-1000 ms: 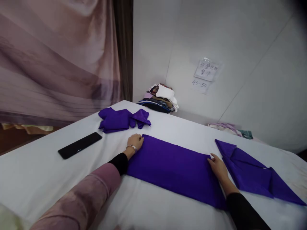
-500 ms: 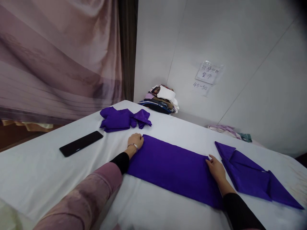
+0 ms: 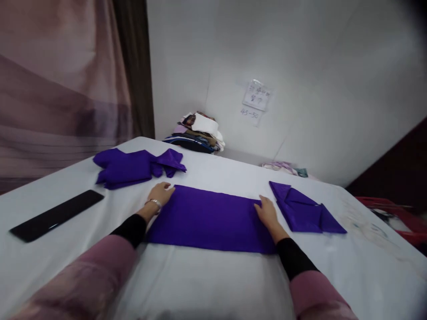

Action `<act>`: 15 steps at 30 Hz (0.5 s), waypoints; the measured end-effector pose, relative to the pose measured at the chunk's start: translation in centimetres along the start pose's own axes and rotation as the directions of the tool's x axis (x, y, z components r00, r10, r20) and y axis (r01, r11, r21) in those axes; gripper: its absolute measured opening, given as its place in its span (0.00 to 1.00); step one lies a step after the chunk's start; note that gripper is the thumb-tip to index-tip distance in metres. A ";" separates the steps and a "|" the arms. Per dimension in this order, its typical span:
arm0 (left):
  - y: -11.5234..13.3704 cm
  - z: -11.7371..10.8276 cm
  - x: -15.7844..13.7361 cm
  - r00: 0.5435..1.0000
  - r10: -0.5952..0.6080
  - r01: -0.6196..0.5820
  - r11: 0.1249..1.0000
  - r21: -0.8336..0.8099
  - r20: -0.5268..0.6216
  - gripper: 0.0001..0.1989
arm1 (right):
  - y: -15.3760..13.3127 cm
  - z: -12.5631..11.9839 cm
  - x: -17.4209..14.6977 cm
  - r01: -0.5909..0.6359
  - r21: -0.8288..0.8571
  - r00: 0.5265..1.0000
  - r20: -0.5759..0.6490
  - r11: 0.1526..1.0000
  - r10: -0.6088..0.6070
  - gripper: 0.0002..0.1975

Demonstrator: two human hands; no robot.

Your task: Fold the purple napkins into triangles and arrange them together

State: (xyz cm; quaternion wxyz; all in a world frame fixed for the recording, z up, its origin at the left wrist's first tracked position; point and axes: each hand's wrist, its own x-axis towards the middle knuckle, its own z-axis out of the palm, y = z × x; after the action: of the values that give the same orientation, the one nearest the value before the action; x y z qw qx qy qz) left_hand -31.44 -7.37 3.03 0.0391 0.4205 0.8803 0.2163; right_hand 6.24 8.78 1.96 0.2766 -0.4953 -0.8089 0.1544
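Nearby, phone (image 3: 55,216) left; folded cloth (image 3: 305,209) right.

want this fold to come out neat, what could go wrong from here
The left hand and right hand only press flat on the far corners of the purple cloth, so it may slide and wrinkle the white sheet beneath. The folded napkin lies close beside the right hand and could get nudged.

The writing on the paper note (image 3: 256,95) taped to the wall is too blurred to read — only faint marks show. The red object (image 3: 396,213) at the right is cut off by the edge and smeared. Both sleeves (image 3: 83,284) run out of frame at the bottom — elbows unseen
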 end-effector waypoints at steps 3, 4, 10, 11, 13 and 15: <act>2.5 0.8 -4.1 0.969 0.247 -0.247 0.967 -0.053 -0.009 0.20 | -5.7 1.7 -3.8 0.189 0.041 0.976 0.104 0.981 -0.193 0.23; 3.3 1.4 -5.8 0.923 0.385 -0.384 0.920 -0.082 -0.002 0.20 | -7.8 2.5 -5.4 0.284 0.077 0.942 0.163 0.956 -0.293 0.24; 5.1 5.5 -12.2 0.769 0.610 -0.627 0.778 0.037 0.188 0.25 | -15.0 5.6 -11.2 0.436 0.106 0.789 0.432 0.894 -0.436 0.32; 4.9 5.7 -12.2 0.776 0.592 -0.618 0.782 0.078 0.216 0.26 | -14.8 5.6 -11.4 0.426 0.072 0.792 0.451 0.902 -0.411 0.33; 4.6 6.0 -11.9 0.791 0.560 -0.599 0.792 0.122 0.246 0.29 | -13.4 5.1 -11.6 0.418 0.020 0.799 0.467 0.908 -0.378 0.35; 4.3 6.1 -11.4 0.796 0.553 -0.592 0.796 0.125 0.244 0.32 | -11.0 4.1 -11.8 0.400 -0.018 0.819 0.456 0.916 -0.348 0.36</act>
State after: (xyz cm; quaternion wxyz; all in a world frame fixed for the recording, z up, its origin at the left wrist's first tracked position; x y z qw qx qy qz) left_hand -19.44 -11.53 -2.02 0.0164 0.6887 0.7194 0.0884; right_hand 0.09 -6.64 0.99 0.0811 -0.2931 -0.9391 0.1598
